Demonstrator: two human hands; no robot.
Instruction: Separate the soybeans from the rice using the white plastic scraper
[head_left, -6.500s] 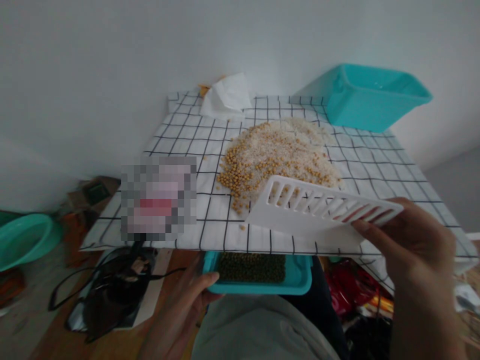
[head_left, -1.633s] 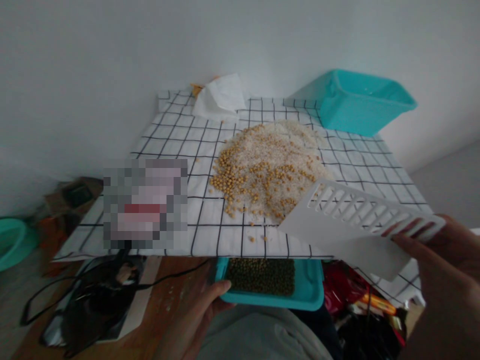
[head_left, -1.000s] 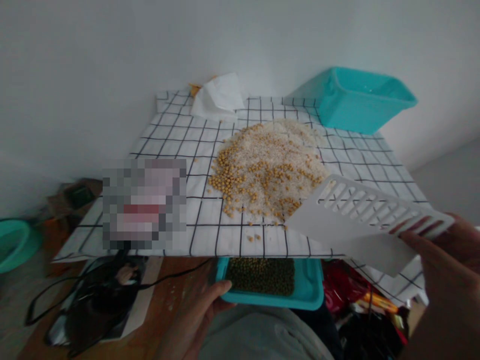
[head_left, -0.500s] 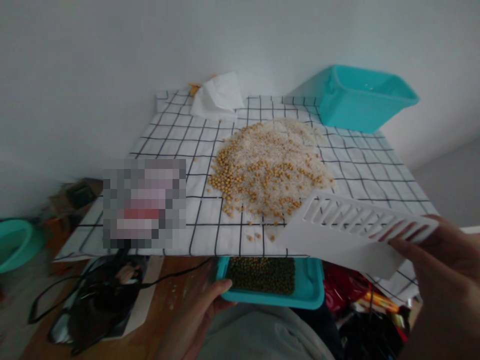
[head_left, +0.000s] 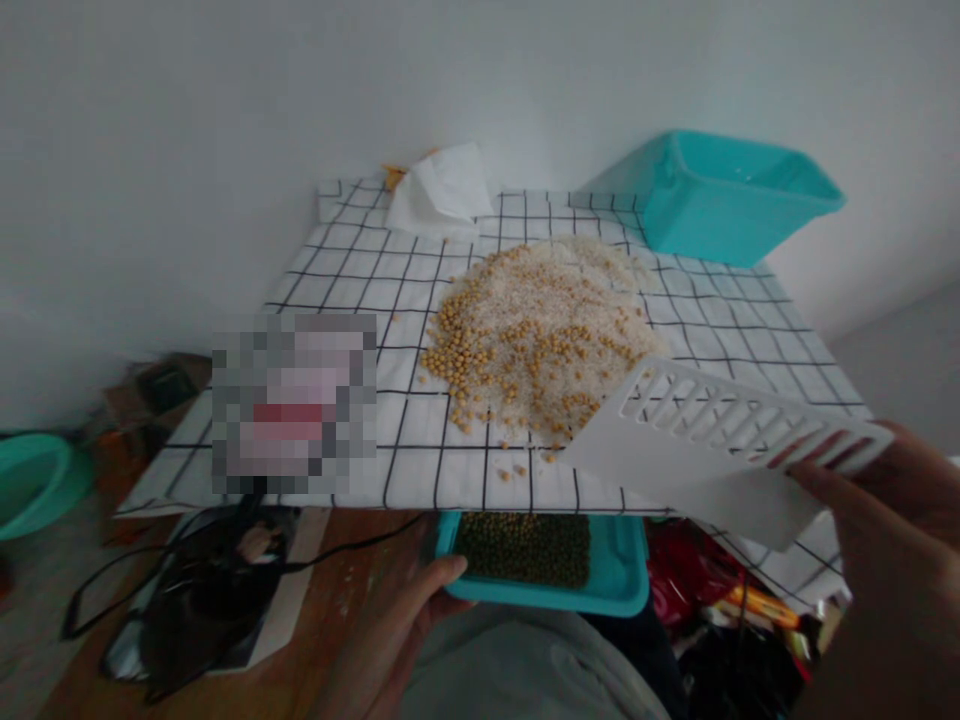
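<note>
My left hand [head_left: 431,592] grips the left end of a teal tray [head_left: 619,565] just below the table's front edge, thumb over the rim. Small dark green beans [head_left: 525,555] lie in the tray, with some yellowish ones at the far side. In my right hand [head_left: 885,490] is a white slotted plastic scoop [head_left: 697,460], held by its right end. Its left tip is low by the near right side of a pile of rice [head_left: 562,290]. Yellow soybeans [head_left: 469,340] are mixed into the rice, thickest along its left and front. A few stray soybeans lie near the table edge.
A teal bin [head_left: 720,215] stands at the back right of the checked tablecloth [head_left: 337,270]. White paper [head_left: 442,195] lies at the back left, and a blurred-out item [head_left: 292,400] is at the front left. Bags and packets [head_left: 694,570] sit below the table on the right.
The scoop in my right hand has moved slightly up and forward, its tip covering some stray soybeans by the pile. My left hand and the tray stay nearly where they were.
</note>
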